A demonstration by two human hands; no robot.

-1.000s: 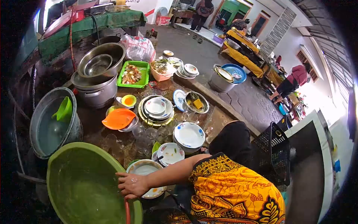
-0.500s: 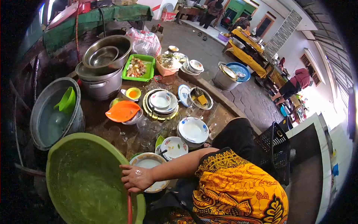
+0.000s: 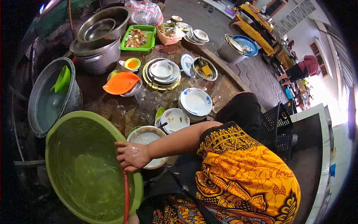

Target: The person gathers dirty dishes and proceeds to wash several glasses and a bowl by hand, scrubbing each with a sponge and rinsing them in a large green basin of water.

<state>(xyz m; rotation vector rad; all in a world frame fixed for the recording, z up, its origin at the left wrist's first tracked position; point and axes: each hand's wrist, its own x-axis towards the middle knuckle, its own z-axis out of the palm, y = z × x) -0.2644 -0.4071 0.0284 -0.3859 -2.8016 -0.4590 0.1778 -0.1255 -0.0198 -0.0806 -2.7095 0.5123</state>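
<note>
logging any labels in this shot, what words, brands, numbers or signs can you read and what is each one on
No text can be read.
White plastic bag: red print, too small and blurred to read.
Green tub and red hose: no lettering visible.
White bowl with blue flowers: decoration, no lettering that I can make out.
</note>
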